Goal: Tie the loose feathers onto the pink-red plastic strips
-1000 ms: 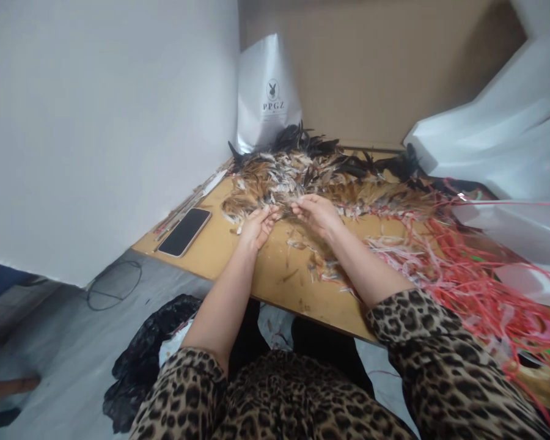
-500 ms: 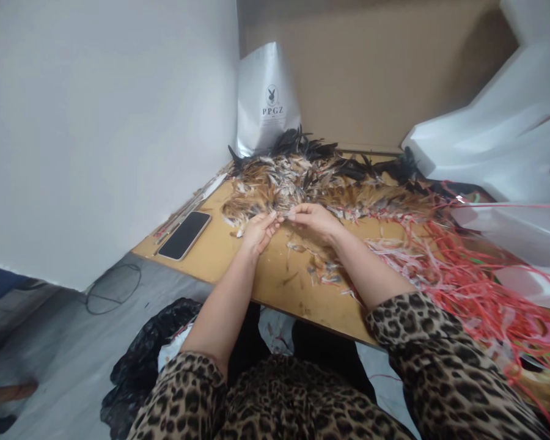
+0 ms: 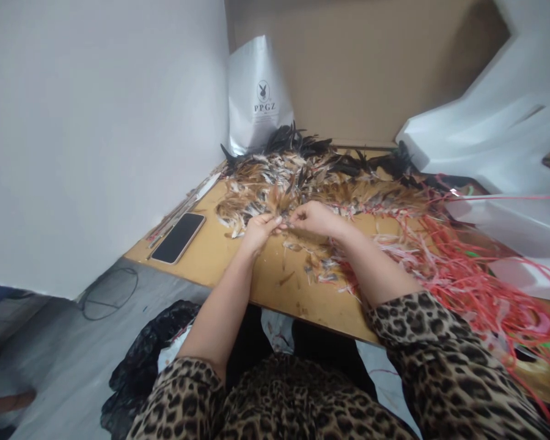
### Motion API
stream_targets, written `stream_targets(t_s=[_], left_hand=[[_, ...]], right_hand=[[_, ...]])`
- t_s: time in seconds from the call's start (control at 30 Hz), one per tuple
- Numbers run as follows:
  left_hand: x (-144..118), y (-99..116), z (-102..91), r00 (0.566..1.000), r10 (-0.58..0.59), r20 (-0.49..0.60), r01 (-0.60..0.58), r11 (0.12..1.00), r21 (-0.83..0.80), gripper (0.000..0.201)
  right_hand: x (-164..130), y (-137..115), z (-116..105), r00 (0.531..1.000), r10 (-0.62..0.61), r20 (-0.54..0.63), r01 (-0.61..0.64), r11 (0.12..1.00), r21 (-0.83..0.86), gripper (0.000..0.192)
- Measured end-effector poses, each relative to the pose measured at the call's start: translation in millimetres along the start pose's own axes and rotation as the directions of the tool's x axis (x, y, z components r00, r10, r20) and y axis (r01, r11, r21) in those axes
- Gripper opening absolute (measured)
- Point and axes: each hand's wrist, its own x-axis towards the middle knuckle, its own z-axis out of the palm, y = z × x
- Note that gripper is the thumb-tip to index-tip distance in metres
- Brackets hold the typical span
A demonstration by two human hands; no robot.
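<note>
Both your hands pinch one small feather tuft point(image 3: 285, 225) at the near edge of the feather pile point(image 3: 302, 177): left hand point(image 3: 259, 229) and right hand point(image 3: 316, 218) closed, fingertips meeting. Most feathers lie unsorted; red strips point(image 3: 444, 263) trail rightward.

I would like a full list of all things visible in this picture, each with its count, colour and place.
feathers: one big pile, brown, white and black, far middle of the table, right by both hands
table: one, yellowish wood, centre
phone: one, black screen up, left part of the table
paper bag: one, white with black print, standing behind the feathers
plastic strips: many, red and pink, right part of the table
white sheets: several, white, far right
black bag: one, black, on the floor under the table edge
cable: one, dark, looped on the floor, left
left hand: one, fingers pinched on feathers
right hand: one, fingers pinched on feathers
sleeves: two, leopard print, bottom
</note>
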Motion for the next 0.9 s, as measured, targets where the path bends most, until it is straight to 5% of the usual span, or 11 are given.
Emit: stream_targets(t_s=[0.1, 0.2, 0.43, 0.9], left_hand=[[0, 0, -0.3, 1.0, -0.01, -0.018, 0.008, 0.998, -0.067, 0.021], [1, 0, -2.5, 0.997, -0.036, -0.064, 0.024, 0.985, -0.17, 0.021], [1, -1, 0.6, 0.987, -0.159, -0.025, 0.146, 0.953, -0.266, 0.015], [0, 2, 8.8, 0.978, -0.21, 0.005, 0.2, 0.924, -0.326, 0.011]], right_hand=[[1, 1, 2, 0.997, 0.052, 0.063, -0.065, 0.972, 0.227, 0.016], [3, 2, 3, 0.982, 0.144, 0.118, -0.185, 0.84, 0.51, 0.018], [10, 2, 22, 0.966, 0.257, -0.009, -0.14, 0.552, 0.822, 0.027], [14, -1, 44, 0.915, 0.287, -0.283, 0.002, 0.698, 0.716, 0.022]])
